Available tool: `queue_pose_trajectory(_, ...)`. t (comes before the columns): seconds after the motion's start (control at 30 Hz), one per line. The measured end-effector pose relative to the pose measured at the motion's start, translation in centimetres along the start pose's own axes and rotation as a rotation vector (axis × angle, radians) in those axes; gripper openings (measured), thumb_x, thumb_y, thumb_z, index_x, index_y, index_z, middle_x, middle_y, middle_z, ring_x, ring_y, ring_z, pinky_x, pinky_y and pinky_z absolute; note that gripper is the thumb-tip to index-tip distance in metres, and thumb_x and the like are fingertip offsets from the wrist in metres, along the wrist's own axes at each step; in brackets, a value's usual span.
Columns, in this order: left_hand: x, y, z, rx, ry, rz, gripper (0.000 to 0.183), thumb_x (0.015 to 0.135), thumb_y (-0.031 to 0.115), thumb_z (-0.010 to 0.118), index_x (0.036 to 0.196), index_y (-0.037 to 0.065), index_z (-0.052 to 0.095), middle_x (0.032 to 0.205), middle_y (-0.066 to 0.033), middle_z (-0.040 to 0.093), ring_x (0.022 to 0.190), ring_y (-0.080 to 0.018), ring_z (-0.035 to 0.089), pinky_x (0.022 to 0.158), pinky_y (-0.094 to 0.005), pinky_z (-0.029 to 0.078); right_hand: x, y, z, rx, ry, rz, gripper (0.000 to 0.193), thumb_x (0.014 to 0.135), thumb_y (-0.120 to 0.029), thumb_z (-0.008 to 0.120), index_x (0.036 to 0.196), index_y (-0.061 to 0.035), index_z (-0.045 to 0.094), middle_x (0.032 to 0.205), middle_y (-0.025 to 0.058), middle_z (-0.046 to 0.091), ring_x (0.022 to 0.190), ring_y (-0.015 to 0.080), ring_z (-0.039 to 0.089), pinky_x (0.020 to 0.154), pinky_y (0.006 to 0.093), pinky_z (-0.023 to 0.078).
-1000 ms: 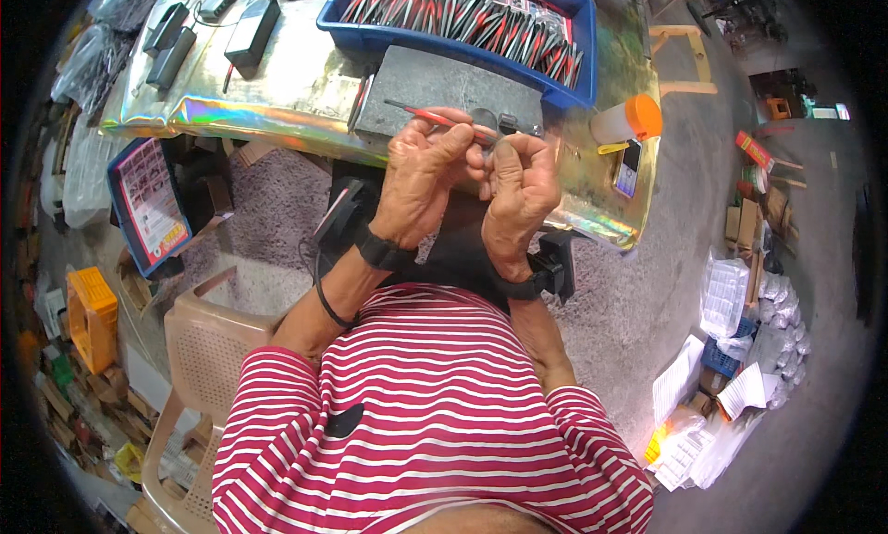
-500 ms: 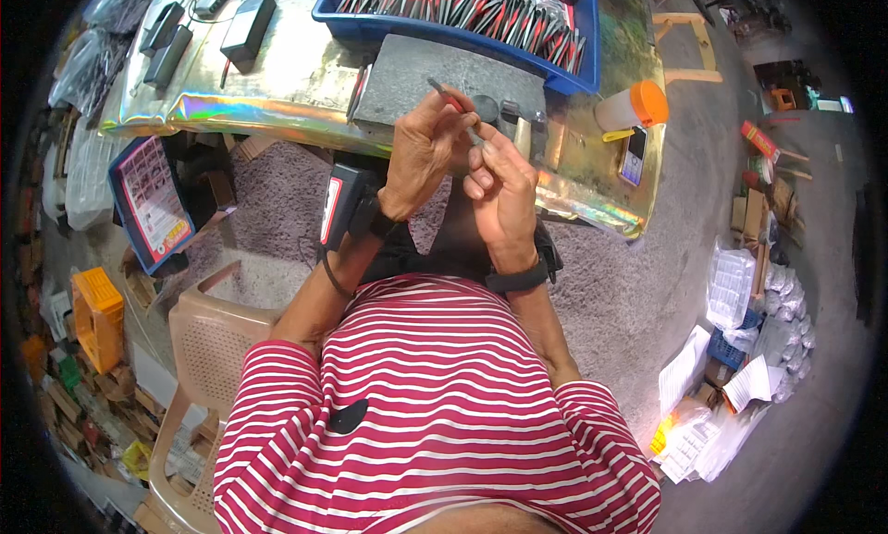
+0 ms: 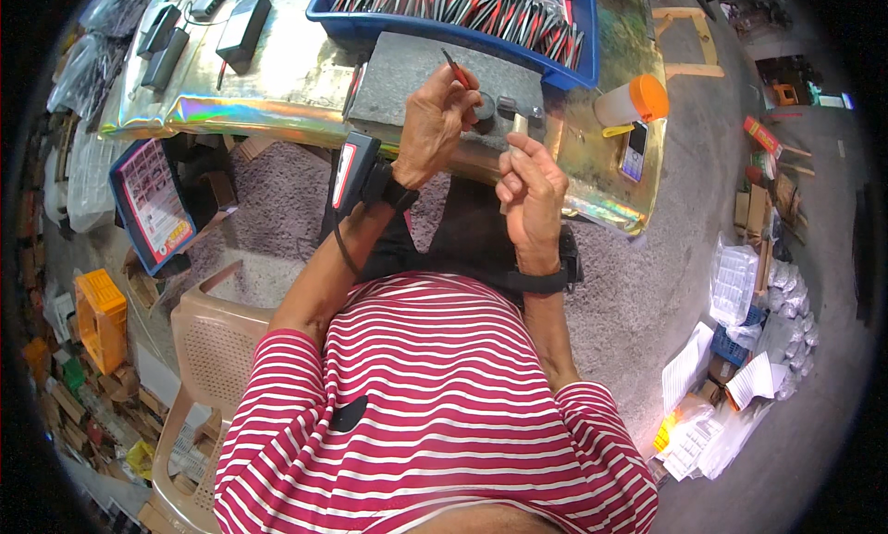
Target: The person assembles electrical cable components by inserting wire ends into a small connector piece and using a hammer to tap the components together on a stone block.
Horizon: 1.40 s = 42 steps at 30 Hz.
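Note:
My left hand (image 3: 433,127) is closed on a slim red-and-black tool (image 3: 455,69). Its dark tip points up and away over a grey stone block (image 3: 393,76); its exact kind is unclear. Against the block's right side lies a hammer (image 3: 520,124), its metal head on the block and its pale wooden handle toward me. My right hand (image 3: 534,196) has its fingers curled at the handle's near end, hiding the rest of it. Beside the left fingers, a round dark piece (image 3: 484,106) rests on the block.
Behind the block stands a blue bin (image 3: 444,36) packed with similar red-and-black pieces. An orange-lidded jar (image 3: 622,105) and a phone (image 3: 634,153) sit at the table's right. Black boxes (image 3: 244,33) stand at the left. A plastic chair (image 3: 217,344) is beside me.
My hands were together around the tool and have separated. The left keeps the tool, its tip now raised; the right has moved right and toward me, to the hammer handle.

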<state>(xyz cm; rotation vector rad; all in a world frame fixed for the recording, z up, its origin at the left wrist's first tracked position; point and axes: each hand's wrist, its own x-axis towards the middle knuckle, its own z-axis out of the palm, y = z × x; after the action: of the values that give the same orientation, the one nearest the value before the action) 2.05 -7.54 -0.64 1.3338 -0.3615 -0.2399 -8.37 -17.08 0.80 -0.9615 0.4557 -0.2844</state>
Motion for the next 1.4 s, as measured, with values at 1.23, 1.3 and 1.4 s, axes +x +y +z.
queue_pose_trajectory(1.23, 1.2, -1.4, -0.3, 0.28, -0.16, 0.105, 0.009, 0.078, -0.004, 0.047, 0.083, 0.004, 0.047, 0.064, -0.0002, 0.05, 0.056, -0.0062, 0.049, 0.049, -0.0201, 0.04, 1.0, 2.7, -5.0, -0.516, -0.036, 0.022, 0.026, 0.084, -0.022, 0.049, 0.086, 0.0031, 0.054, 0.069, 0.0076, 0.052, 0.054, 0.0106, 0.049, 0.046, 0.0223, 0.04)
queue_pose_trajectory(1.3, 1.3, -1.8, -0.5, 0.33, -0.18, 0.151, 0.014, 0.074, -0.007, 0.047, 0.083, 0.004, 0.046, 0.063, -0.0014, 0.049, 0.056, -0.0068, 0.049, 0.049, -0.0207, 0.039, 1.0, 2.3, -4.0, -0.341, -0.031, 0.11, 0.025, 0.085, -0.021, 0.048, 0.087, 0.0031, 0.052, 0.067, 0.007, 0.051, 0.054, 0.0098, 0.047, 0.046, 0.0222, 0.039)
queue_pose_trajectory(1.4, 1.2, -1.0, -0.6, 0.448, -0.252, 0.231, 0.022, 0.067, -0.011, 0.046, 0.082, 0.004, 0.044, 0.063, -0.0047, 0.048, 0.055, -0.0123, 0.051, 0.049, -0.0225, 0.039, 1.1, 2.0, -3.6, -0.081, -0.044, 0.227, 0.024, 0.085, -0.02, 0.046, 0.09, 0.0039, 0.049, 0.067, 0.0075, 0.051, 0.053, 0.0089, 0.046, 0.044, 0.022, 0.039)
